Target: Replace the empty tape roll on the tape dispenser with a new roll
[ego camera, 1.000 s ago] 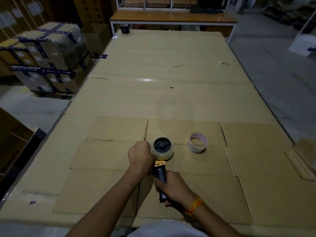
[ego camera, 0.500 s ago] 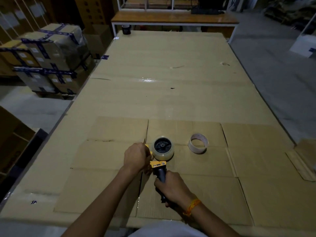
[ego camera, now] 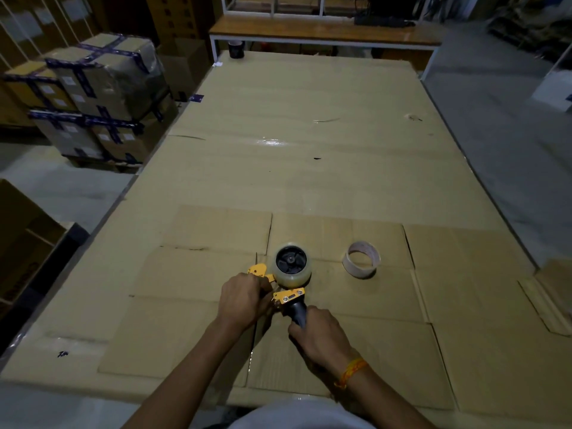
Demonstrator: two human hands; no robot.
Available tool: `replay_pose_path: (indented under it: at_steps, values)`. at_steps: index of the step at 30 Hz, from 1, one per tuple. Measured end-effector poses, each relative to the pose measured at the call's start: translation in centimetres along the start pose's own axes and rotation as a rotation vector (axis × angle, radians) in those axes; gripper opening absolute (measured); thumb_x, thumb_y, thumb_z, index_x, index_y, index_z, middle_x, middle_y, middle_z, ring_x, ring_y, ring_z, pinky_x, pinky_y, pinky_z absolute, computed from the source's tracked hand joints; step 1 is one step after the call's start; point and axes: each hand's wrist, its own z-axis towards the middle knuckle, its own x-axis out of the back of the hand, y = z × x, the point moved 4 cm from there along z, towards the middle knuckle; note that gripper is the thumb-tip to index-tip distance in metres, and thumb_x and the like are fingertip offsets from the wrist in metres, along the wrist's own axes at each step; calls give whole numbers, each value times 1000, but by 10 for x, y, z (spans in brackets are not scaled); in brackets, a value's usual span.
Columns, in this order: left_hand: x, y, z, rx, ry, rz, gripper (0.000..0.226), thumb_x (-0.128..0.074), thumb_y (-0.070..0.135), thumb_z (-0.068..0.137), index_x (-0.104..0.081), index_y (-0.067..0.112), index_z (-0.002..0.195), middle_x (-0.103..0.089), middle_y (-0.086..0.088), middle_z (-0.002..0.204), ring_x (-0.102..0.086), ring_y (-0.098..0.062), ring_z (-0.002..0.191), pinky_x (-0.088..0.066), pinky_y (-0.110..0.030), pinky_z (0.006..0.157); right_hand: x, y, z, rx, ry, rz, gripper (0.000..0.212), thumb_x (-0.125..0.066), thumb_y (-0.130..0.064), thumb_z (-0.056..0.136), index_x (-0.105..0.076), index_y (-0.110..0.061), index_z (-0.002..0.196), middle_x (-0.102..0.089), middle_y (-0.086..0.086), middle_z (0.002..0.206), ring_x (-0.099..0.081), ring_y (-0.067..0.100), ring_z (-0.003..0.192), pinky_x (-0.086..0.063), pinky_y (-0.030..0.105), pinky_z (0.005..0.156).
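Observation:
A yellow tape dispenser (ego camera: 286, 297) with a black handle lies on the cardboard-covered table near its front edge. A full clear tape roll (ego camera: 292, 266) sits on its black hub. My right hand (ego camera: 315, 332) grips the handle from below. My left hand (ego camera: 241, 300) is closed over the yellow front part of the dispenser, left of the roll; what its fingertips pinch is hidden. The empty white tape core (ego camera: 361, 259) lies flat on the table to the right of the dispenser, apart from both hands.
Flattened cardboard sheets (ego camera: 356, 181) cover the whole table. A dark roll (ego camera: 236, 49) stands at the far left corner. Taped boxes (ego camera: 93, 97) are stacked on the floor to the left. A wooden bench (ego camera: 325, 34) stands beyond the table's far end.
My left hand slid down and left off the roll's side onto the dispenser's yellow front end, which now shows. The right hand kept its grip on the handle.

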Motion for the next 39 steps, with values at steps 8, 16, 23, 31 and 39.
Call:
replay_pose_path:
  at_steps: [8, 16, 23, 31, 39]
  values:
    - [-5, -12, -22, 66, 27, -123, 29, -66, 50, 88, -81, 26, 80, -71, 2, 62, -65, -18, 56, -49, -31, 50, 3, 1, 2, 11, 15, -46, 39, -65, -47, 97, -67, -14, 118, -65, 4, 102, -64, 24, 87, -51, 34, 72]
    - [12, -21, -33, 151, 67, -261, 20, -81, 48, 86, -86, 30, 82, -36, 10, 38, -38, -3, 37, -21, -21, 44, 6, 4, 5, 4, 8, -70, 37, -65, -48, 95, -67, -16, 114, -66, 3, 99, -67, 24, 88, -53, 35, 71]
    - [9, -34, -39, 195, 61, -292, 33, -71, 58, 79, -85, 29, 80, -67, 0, 53, -61, -12, 49, -31, -23, 44, 18, 9, 8, 12, 37, -145, 39, -63, -50, 92, -69, -16, 112, -73, 8, 106, -71, 29, 94, -59, 40, 80]
    - [12, -56, -43, 223, 1, -267, 10, -81, 39, 83, -87, 32, 88, -57, 10, 53, -52, -3, 49, -32, -20, 46, 38, 16, 16, 44, 45, -259, 23, -60, -48, 92, -58, -28, 103, -72, 3, 103, -63, 25, 86, -51, 36, 79]
    - [15, -64, -38, 201, -2, -278, 8, -80, 35, 86, -87, 30, 88, -53, 14, 51, -49, -1, 48, -30, -21, 48, 46, 22, 24, 65, 6, -314, 26, -61, -44, 93, -64, -26, 110, -74, 3, 108, -70, 29, 98, -46, 34, 76]
